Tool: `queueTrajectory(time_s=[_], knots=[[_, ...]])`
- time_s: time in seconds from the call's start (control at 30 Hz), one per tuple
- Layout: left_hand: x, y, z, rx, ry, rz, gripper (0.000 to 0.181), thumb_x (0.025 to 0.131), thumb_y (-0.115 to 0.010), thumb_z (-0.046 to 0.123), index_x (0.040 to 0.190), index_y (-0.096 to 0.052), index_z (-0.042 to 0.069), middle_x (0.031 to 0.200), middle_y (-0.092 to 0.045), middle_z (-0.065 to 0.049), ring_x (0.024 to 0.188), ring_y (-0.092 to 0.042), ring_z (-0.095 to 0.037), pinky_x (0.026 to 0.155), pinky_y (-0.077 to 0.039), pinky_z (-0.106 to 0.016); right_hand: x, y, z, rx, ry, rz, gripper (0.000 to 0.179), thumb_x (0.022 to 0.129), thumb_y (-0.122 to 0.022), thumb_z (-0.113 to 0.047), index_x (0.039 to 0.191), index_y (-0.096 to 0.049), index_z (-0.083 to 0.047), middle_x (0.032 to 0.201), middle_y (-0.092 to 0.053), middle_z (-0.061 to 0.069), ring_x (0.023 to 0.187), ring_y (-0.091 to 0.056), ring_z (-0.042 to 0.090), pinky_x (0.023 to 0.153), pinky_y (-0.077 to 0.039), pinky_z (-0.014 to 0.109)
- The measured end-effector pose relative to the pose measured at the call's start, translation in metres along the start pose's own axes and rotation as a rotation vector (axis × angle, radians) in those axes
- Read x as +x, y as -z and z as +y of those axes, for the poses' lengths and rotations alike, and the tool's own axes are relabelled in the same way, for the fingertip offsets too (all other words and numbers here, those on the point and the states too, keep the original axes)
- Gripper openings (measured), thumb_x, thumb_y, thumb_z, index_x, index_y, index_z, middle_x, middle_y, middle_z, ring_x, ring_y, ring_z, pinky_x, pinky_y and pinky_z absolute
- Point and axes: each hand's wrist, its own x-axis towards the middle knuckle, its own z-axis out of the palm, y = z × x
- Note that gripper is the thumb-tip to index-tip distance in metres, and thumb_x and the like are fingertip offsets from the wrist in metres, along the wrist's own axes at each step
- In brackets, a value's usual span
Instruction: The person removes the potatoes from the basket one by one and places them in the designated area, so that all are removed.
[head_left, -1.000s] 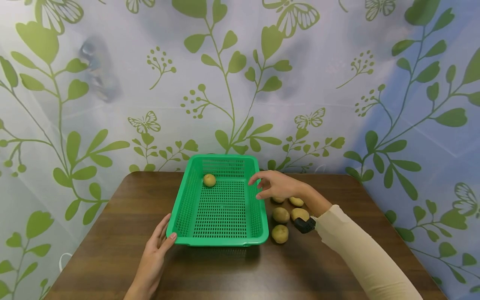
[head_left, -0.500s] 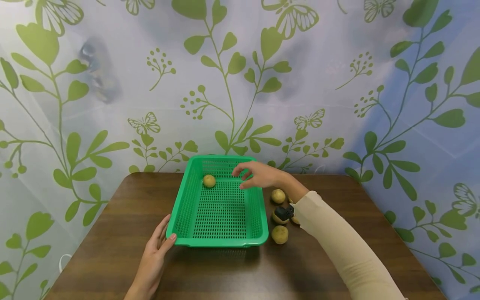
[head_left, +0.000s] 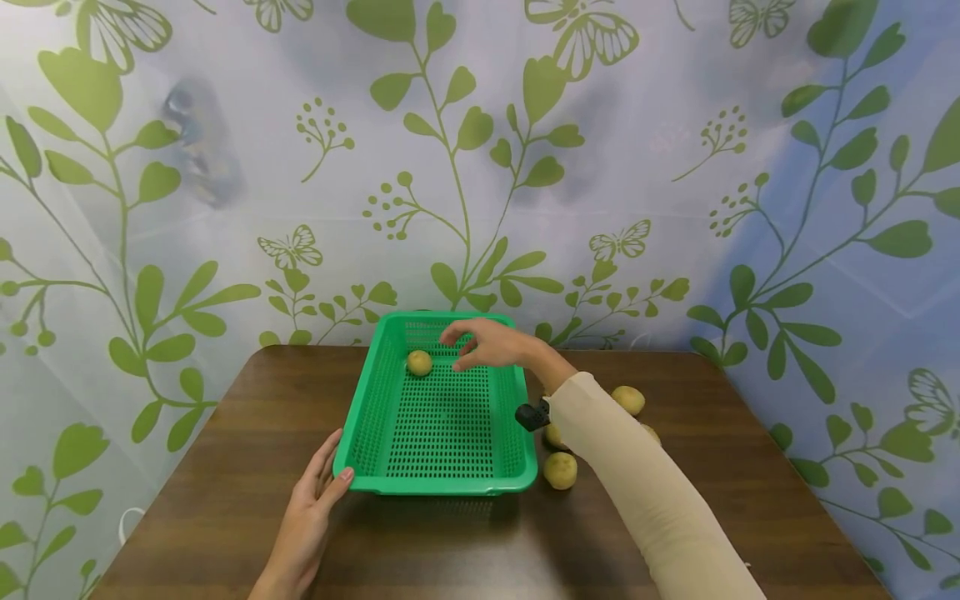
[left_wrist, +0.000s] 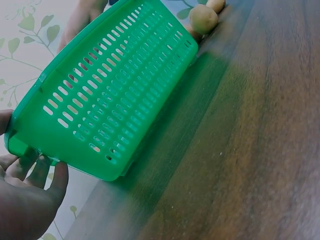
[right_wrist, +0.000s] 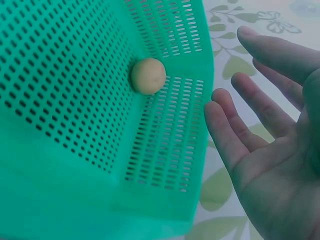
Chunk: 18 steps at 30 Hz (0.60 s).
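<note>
A green plastic basket [head_left: 442, 483] with slotted sides sits on the table, with one potato [head_left: 419, 362] in its far left corner. At the near left corner my left hand [head_left: 303, 508] holds the rim, thumb on top and fingers beneath. The left wrist view shows those fingers [left_wrist: 59, 180] curled below the rim. Above the basket's far right part hovers my right hand [head_left: 491, 343], fingers loosely bent and nothing in them. In the right wrist view, the palm and the spread right hand [right_wrist: 280, 140] are bare, apart from the potato [right_wrist: 148, 76].
Right of the basket lie several potatoes [head_left: 560, 471] on the brown wooden table [head_left: 420, 554]. The right sleeve [head_left: 630, 475] partly hides them, though another potato [head_left: 628, 400] shows behind it. A leaf-patterned curtain [head_left: 480, 167] hangs behind the table.
My right hand has moved left from the basket's right rim to over its inside. The left hand, the basket and the potato inside have stayed put.
</note>
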Motion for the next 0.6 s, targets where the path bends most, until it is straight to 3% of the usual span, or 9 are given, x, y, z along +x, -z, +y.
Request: queueTrajectory(time_s=[0.23, 0.43, 0.6], knots=[[0.000, 0.002, -0.001, 0.009, 0.008, 0.017, 0.066, 0.110, -0.055, 0.025, 0.167, -0.021, 0.021, 0.167, -0.023, -0.007, 0.149, -0.029, -0.018, 0.101, -0.035, -0.014, 0.026, -0.013, 0.009, 0.022, 0.010, 0.028, 0.049, 0.099, -0.074, -0.013, 0.144, -0.055, -0.011, 0.142, -0.053, 0.008, 0.120, -0.061, 0.026, 0.096, -0.052, 0.034], [0.000, -0.002, -0.001, -0.009, 0.006, -0.006, 0.066, 0.110, -0.055, 0.025, 0.167, -0.021, 0.021, 0.168, -0.021, -0.007, 0.151, -0.024, -0.025, 0.101, -0.035, -0.015, 0.041, -0.027, 0.019, 0.077, -0.032, 0.048, 0.053, 0.099, -0.072, -0.010, 0.148, -0.051, -0.009, 0.148, -0.050, 0.015, 0.129, -0.055, 0.037, 0.100, -0.049, 0.040], [-0.001, -0.001, 0.000, -0.002, -0.006, 0.010, 0.065, 0.110, -0.055, 0.023, 0.166, -0.023, 0.021, 0.167, -0.024, -0.007, 0.147, -0.031, -0.016, 0.100, -0.036, -0.015, 0.058, -0.042, 0.028, 0.089, -0.033, 0.053, 0.058, 0.099, -0.072, -0.010, 0.151, -0.047, -0.003, 0.152, -0.045, 0.022, 0.133, -0.050, 0.043, 0.103, -0.047, 0.045]])
